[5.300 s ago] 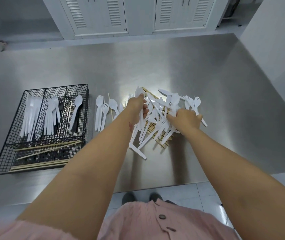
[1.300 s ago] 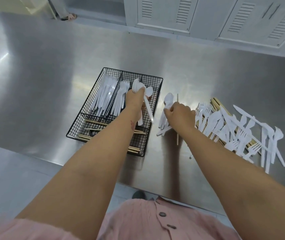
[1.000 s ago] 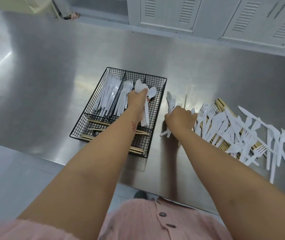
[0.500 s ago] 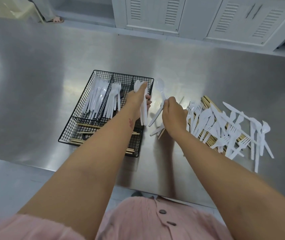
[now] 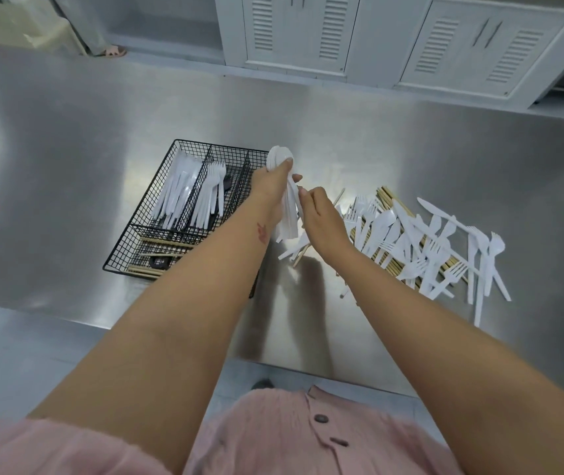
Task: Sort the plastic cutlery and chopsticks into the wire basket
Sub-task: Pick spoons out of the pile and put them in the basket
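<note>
Presently, the left hand (image 5: 271, 192) grips bundled white plastic spoons (image 5: 288, 225) at the wire basket's (image 5: 218, 148) right edge, with the right hand's (image 5: 323, 221) curled fingertips pinching the same bundle.

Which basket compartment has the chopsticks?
The crosswise compartment at the near end of the wire basket: wooden chopsticks lie across it. The lengthwise ones beyond show white knives and forks.
</note>
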`<state>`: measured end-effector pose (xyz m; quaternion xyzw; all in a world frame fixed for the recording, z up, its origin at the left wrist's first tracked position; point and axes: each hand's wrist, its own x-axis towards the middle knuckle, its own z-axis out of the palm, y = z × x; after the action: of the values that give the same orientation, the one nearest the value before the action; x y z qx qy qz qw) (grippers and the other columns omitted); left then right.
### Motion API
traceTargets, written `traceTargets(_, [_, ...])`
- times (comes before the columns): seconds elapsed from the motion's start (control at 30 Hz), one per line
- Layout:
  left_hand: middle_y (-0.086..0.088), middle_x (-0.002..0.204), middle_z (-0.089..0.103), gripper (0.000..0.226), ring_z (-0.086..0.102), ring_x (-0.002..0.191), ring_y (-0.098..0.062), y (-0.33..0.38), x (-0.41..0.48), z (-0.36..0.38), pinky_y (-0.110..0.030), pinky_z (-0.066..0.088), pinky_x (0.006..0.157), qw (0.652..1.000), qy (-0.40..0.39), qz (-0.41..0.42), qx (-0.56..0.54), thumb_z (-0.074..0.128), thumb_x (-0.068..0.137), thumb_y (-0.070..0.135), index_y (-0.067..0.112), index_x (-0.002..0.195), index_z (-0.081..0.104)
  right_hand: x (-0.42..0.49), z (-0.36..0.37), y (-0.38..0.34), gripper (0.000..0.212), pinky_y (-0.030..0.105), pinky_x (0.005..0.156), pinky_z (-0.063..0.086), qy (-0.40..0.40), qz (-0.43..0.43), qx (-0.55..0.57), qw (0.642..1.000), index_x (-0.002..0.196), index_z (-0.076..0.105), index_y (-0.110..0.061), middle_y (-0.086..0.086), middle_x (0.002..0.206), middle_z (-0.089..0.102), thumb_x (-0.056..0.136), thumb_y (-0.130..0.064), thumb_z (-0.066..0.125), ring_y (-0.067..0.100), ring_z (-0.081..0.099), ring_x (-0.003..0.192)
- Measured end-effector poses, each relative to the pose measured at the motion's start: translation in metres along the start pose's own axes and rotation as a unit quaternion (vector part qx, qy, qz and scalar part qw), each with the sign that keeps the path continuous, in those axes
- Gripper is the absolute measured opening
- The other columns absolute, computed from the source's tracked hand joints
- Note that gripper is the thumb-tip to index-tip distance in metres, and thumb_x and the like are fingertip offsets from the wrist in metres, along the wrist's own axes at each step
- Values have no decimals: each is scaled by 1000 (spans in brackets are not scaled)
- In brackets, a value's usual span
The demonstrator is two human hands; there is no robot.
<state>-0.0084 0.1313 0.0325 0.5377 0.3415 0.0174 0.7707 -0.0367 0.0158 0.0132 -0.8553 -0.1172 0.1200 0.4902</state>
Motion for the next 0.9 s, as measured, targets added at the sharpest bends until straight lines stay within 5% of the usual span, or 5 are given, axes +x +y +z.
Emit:
traceTargets(0.17, [-8, 81, 65, 42, 66, 63, -22, -5, -12, 7, -34, 55, 65, 994, -7, -42, -99, 58, 97, 30, 5, 130, 51, -5, -14, 2, 42, 47, 86, 56, -94, 143, 115, 978, 114, 45, -10, -2, 93, 57, 98, -49, 44, 24, 68, 84])
traceTargets(0.43, [-11, 94, 66, 64, 67, 80, -26, -14, -23, -9, -37, 55, 71, 982, -80, -74, -154, 44, 94, 62, 7, 124, 55, -12, -18, -2, 23, 24, 51, 38, -169, 103, 49, 979, 110, 56, -8, 11, 87, 67, 96, -26, 55, 15, 57, 54])
traceTargets(0.63, [-16, 113, 68, 49, 64, 94, -27, 0, -7, -46, -42, 51, 88, 993, 7, 61, 104, 35, 102, 51, 10, 103, 61, 2, 19, -22, 15, 19, 44, 36, -119, 86, 30, 989, 92, 49, -16, 3, 76, 56, 102, -26, 43, 14, 48, 54])
traceTargets(0.77, [-12, 139, 54, 49, 49, 127, -29, 1, 16, -104, -43, 39, 104, 792, 99, 262, 542, 33, 103, 40, 11, 140, 46, 24, 48, -32, 19, 29, 61, 43, -63, 116, -35, 991, 98, 48, -13, 12, 99, 64, 100, -30, 42, 26, 59, 80])
traceTargets(0.9, [-8, 164, 12, 63, 3, 152, -25, -18, 35, -154, -45, 3, 123, 637, 2, 241, 733, 20, 103, 49, 16, 157, 13, 40, 77, -38, 21, 29, 60, 40, -42, 162, -117, 979, 99, 52, -7, 10, 96, 62, 98, -26, 43, 30, 60, 83])
